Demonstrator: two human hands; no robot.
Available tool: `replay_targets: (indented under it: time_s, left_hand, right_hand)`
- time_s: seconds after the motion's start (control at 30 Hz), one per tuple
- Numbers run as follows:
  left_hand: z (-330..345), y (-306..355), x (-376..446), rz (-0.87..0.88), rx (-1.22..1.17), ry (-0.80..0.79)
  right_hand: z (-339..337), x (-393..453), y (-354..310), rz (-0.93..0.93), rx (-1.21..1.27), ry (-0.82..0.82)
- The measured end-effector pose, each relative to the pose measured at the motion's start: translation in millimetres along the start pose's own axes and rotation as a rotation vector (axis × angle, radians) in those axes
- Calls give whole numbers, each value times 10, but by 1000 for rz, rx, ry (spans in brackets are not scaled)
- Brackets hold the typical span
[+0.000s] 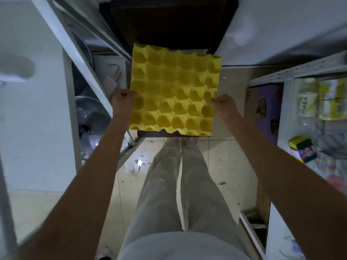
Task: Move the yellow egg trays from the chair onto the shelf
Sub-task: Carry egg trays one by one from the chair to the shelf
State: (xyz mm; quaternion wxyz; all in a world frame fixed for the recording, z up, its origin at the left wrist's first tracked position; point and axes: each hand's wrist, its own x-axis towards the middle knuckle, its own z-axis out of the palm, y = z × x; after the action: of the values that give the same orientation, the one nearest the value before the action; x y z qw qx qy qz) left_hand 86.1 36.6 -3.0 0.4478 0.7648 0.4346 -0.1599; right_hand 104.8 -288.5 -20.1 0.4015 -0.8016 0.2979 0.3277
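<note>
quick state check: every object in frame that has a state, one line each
egg tray: held in the air over the chair, roughly level, cups empty
left hand: closed on the tray's left edge
right hand: closed on the tray's right edge
chair: dark seat, visible part bare
sponge: lying on the right-hand shelf, untouched
bottle: on the right-hand shelf; blurred, cannot tell more

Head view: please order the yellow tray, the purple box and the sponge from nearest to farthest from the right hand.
1. Yellow tray: held at its right edge by the right hand.
2. Purple box: on the floor, further right.
3. Sponge: on the right shelf, lower in the picture.
</note>
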Motion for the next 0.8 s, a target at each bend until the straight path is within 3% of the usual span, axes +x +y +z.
replay_targets:
  time_s: [0.1, 0.23, 0.53, 0.8]
  left_hand:
    - [31, 369, -463, 67, -68, 3]
    - [96, 939, -1062, 213, -29, -56]
    - [524, 2045, -2606, 515, 34, -493]
    - [913, 2422, -4056, 722, 116, -784]
  right_hand:
    - [-378, -492, 58, 13, 182, 33]
    - [-889, -1209, 303, 26, 380, 193]
    - [-1824, -3067, 935, 72, 625, 685]
    - [-2110, -4550, 1655, 89, 735, 1025]
